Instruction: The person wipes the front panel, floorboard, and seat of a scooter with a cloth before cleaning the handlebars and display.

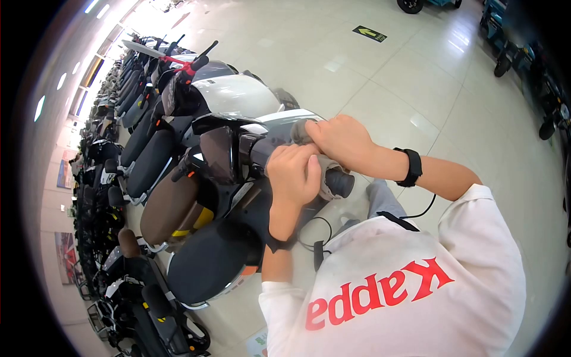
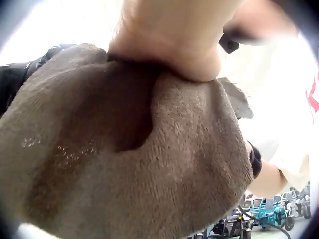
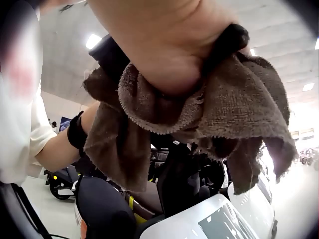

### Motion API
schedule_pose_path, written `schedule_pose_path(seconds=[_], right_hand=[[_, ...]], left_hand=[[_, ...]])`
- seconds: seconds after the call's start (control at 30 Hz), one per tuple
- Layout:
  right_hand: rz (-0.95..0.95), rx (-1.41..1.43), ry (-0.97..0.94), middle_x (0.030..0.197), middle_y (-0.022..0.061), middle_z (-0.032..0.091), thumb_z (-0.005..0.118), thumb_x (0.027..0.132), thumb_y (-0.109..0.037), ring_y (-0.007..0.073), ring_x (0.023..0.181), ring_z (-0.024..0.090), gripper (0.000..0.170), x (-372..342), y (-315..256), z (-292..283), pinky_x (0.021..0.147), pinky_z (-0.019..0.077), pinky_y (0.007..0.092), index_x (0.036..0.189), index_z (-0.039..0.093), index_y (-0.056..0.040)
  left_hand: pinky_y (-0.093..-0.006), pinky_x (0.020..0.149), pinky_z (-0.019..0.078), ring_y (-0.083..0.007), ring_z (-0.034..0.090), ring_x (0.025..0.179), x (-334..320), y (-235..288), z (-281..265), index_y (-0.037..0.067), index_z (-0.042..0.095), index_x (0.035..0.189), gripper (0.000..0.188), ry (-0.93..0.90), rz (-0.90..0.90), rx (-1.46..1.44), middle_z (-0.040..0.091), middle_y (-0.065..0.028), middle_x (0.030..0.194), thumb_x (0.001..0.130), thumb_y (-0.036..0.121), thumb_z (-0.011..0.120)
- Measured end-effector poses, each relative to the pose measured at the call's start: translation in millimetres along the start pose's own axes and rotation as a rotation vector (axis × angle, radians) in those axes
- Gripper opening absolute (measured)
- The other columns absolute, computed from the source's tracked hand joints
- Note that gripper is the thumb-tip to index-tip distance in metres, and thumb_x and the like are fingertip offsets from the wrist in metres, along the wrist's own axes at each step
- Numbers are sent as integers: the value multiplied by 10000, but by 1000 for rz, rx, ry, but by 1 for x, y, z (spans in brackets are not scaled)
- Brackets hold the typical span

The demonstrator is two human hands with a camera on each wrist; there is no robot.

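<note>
Both hands grip a grey-brown cloth (image 1: 326, 163) bunched over a handlebar of an electric scooter. The left hand (image 1: 291, 172) presses on top with its fingers curled over the cloth. Right beside it, the right hand (image 1: 340, 140) holds the farther part of the cloth, knuckles up. A dark, ribbed cylindrical end (image 1: 340, 183) sticks out of the cloth toward the body. In the left wrist view the cloth (image 2: 199, 144) hangs in a broad fold below the hand. Loose flaps of cloth (image 3: 249, 104) drop below the right hand in its wrist view. The fingertips are hidden.
The scooter's black seat (image 1: 214, 262) lies lower left, and a dark mirror (image 1: 217, 156) stands left of the hands. Rows of parked scooters (image 1: 137, 172) fill the left side. A floor arrow sign (image 1: 370, 33) and teal vehicles (image 1: 496, 30) are farther off on the tiles.
</note>
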State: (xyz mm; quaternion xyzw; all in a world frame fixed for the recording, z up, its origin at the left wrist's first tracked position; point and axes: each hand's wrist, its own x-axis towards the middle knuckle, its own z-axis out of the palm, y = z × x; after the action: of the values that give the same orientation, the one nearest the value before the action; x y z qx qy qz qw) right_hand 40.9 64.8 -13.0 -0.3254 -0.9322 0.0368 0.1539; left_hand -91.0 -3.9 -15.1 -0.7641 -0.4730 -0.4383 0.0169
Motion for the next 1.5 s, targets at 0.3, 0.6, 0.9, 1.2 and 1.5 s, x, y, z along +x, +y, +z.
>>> schedule_pose_path(seconds=[0.3, 0.6, 0.9, 1.2, 1.5], right_hand=[[-133, -31, 119, 608, 89, 552, 576, 712, -126, 264, 556, 569, 197, 1, 12, 5, 492, 427, 326, 795, 424, -33], [-5, 259, -89, 647, 152, 557, 528, 844, -321, 320, 613, 554, 278, -8, 25, -27, 547, 429, 392, 934, 506, -59], [110, 574, -231, 676, 167, 562, 533, 855, -290, 304, 595, 541, 284, -17, 39, -47, 559, 436, 364, 956, 516, -26], [206, 1201, -373, 933, 54, 597, 432, 926, -305, 112, 835, 546, 341, -12, 73, -7, 718, 452, 246, 1007, 549, 6], [375, 1488, -15, 923, 50, 598, 388, 924, -273, 100, 814, 536, 310, -33, 58, 25, 705, 446, 243, 1002, 568, -33]], left_hand=[[-404, 567, 368, -331, 484, 594, 23, 14, -13, 6, 612, 667, 286, -406, -307, 58, 547, -163, 608, 827, 200, 477], [-417, 818, 351, -319, 513, 796, -23, 14, 19, 6, 573, 804, 196, 209, -38, -24, 555, -132, 779, 778, 130, 424], [-390, 751, 375, -280, 525, 721, -15, 43, 28, 26, 575, 817, 175, 175, 76, -52, 566, -100, 750, 748, 166, 495], [-325, 536, 383, -212, 474, 540, 1, 54, 24, 61, 500, 620, 160, 12, 157, -8, 477, -50, 571, 737, 130, 586], [-327, 479, 367, -224, 452, 446, 7, 71, 34, 61, 472, 552, 276, -49, -34, 213, 432, -61, 448, 776, 151, 606]])
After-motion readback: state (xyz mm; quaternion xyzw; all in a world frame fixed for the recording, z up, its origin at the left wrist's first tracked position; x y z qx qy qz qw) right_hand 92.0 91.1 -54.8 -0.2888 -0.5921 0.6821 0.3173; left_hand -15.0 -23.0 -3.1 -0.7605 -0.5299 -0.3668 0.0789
